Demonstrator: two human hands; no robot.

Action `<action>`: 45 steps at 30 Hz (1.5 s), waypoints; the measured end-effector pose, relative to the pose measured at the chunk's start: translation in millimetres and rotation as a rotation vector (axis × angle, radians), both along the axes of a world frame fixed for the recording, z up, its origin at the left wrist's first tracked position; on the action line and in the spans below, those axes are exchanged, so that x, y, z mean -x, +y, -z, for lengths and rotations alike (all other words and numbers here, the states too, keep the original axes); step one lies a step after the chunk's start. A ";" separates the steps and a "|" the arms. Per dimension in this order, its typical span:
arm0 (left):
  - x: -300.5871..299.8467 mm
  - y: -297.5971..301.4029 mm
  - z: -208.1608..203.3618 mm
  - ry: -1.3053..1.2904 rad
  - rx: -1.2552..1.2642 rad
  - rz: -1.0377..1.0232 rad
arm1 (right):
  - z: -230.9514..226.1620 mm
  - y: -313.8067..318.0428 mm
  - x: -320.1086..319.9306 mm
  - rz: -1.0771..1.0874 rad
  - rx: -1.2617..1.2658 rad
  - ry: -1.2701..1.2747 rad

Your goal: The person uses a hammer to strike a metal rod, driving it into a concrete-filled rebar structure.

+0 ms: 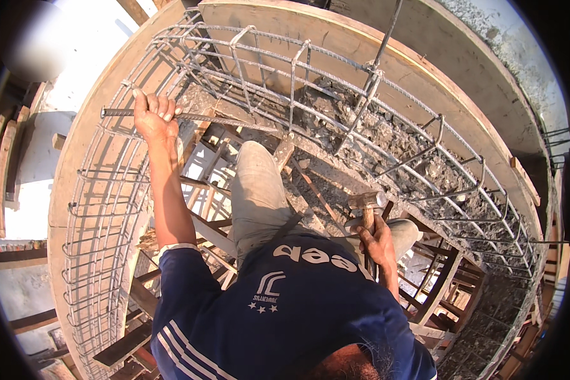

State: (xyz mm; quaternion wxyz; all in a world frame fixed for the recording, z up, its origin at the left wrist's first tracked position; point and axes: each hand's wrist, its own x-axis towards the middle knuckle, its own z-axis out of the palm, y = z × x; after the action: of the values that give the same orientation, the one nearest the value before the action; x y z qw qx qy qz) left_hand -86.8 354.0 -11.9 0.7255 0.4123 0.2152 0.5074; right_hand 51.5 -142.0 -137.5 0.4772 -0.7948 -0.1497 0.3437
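Note:
My left hand (155,117) is closed round a dark steel rod (218,119). One end of the rod sticks out to the left of my fist. Its other end reaches right, toward the edge of the concrete above my knee. In my right hand (380,242) is a hammer (367,201), held by its wooden handle close below the metal head. The hammer is upright near my bent right knee, apart from the rod. Beside my left hand runs a cage of tied rebar (101,183), which curves on along the far side.
Wooden formwork boards (323,31) curve round the outside of the cage. Broken concrete rubble (386,136) lies among the bars on the right. A vertical bar (386,38) rises at the back. Below my legs are gaps crossed by timber props (440,285).

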 end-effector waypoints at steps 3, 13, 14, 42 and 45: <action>15.6 -39.1 3.8 -0.058 -0.064 -0.031 | 0.2 2.6 4.6 0.041 -0.081 0.077; -11.1 -198.7 73.8 -0.111 -0.668 0.237 | 31.5 5.4 -2.9 -0.053 0.028 0.067; -17.7 -217.3 66.3 0.129 -0.794 0.299 | 30.4 5.7 -5.0 -0.049 0.038 0.077; -128.9 -180.0 300.4 1.219 -1.790 1.308 | 46.2 -77.6 10.3 0.346 0.193 0.108; -129.1 -180.7 288.6 1.210 -1.787 1.317 | 51.6 -83.4 10.7 0.326 0.162 0.093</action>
State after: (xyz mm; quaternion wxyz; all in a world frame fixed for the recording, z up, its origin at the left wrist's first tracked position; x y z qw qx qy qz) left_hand 42.3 173.3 -300.4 0.0950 0.9517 -0.1506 -0.2502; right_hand 40.9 -225.4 -189.1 0.4673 -0.8276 0.0315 0.3093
